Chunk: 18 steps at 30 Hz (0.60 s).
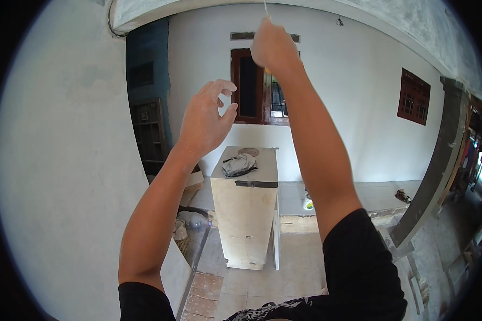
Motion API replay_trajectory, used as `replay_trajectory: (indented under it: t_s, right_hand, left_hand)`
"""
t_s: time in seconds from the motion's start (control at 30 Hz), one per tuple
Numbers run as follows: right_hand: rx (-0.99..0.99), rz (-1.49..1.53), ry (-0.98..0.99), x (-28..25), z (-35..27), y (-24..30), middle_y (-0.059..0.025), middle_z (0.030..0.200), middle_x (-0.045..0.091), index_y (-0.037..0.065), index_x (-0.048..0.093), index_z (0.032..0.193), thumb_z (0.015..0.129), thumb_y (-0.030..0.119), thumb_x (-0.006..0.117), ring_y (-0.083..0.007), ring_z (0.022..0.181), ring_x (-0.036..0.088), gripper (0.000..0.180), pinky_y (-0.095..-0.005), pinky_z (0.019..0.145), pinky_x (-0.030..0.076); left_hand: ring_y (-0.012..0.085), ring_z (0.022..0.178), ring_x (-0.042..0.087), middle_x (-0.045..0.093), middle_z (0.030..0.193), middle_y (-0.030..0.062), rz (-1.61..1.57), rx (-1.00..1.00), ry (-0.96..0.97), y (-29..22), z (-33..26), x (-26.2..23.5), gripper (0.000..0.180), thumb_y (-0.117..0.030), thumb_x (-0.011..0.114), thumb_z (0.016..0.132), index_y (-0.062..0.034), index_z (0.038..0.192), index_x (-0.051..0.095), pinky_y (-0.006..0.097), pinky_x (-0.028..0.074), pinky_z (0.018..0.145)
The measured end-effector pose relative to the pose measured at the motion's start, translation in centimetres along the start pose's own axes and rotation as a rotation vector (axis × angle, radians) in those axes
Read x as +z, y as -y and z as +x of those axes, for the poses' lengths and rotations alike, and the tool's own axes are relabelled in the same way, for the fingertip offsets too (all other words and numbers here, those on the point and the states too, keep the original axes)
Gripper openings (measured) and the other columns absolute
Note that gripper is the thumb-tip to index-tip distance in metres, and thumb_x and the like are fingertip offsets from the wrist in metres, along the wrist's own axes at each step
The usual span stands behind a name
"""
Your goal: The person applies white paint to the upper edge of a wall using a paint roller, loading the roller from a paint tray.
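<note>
Both my arms are raised high. My right hand (273,45) is closed near the ceiling, pinching a thin pale cord or wire (265,10) that runs upward out of the fist. A little lower and to the left, my left hand (206,120) is open with fingers spread and curled, holding nothing. Below the hands stands a tall pale wooden cabinet (246,214) with a crumpled grey cloth (239,165) lying on its top.
A white wall (64,176) is close on my left. A dark shelf unit (149,134) stands in the far corner. A brown-framed window (254,85) and a small red window (413,97) are in the far wall. A concrete beam (391,16) runs overhead; clutter lies on the tiled floor (251,289).
</note>
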State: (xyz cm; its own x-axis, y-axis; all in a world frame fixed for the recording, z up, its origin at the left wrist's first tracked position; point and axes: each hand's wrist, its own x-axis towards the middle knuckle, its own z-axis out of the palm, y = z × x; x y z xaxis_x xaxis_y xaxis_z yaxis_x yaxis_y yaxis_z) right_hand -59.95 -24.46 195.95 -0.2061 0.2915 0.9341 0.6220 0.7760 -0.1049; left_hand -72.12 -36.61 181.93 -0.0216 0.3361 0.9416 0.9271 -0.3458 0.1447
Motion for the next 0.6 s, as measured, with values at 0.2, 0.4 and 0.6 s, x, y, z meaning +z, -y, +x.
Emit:
replay_trajectory:
  t_s: [0.2, 0.4, 0.6]
  right_hand:
    - [-0.037, -0.066, -0.061, 3.7, 1.9, -3.0, -0.0311, 0.107, 0.073, -0.009, 0.035, 0.154, 0.094, 0.006, 0.057, -0.0469, 0.101, 0.073, 0.066, -0.0520, 0.087, 0.061]
    - [0.097, -0.023, 0.114, 1.6, -9.3, -0.9, -0.0288, 0.104, 0.072, -0.004, 0.032, 0.158, 0.096, 0.006, 0.055, -0.0427, 0.095, 0.075, 0.067, -0.0511, 0.085, 0.060]
    - [0.061, -0.086, 0.059, -0.9, -7.4, -1.7, -0.0288, 0.108, 0.073, -0.002, 0.035, 0.159, 0.097, 0.008, 0.053, -0.0431, 0.101, 0.074, 0.065, -0.0519, 0.088, 0.060]
  left_hand:
    - [0.0289, 0.088, 0.066, 0.070, 0.109, 0.0131, -0.031, 0.022, 0.011, -0.2, 0.7, 1.1, 0.028, -0.005, 0.069, 0.091, -0.0050, 0.119, 0.064, 0.041, 0.054, 0.082]
    - [0.0267, 0.090, 0.067, 0.071, 0.111, 0.0139, -0.086, 0.001, 0.017, 0.1, 0.1, 1.5, 0.027, -0.003, 0.069, 0.089, -0.0033, 0.116, 0.065, 0.039, 0.054, 0.086]
    - [0.0268, 0.090, 0.067, 0.070, 0.110, 0.0142, -0.051, -0.005, 0.052, -1.2, 0.5, 2.1, 0.026, -0.002, 0.069, 0.089, -0.0025, 0.115, 0.065, 0.038, 0.054, 0.084]
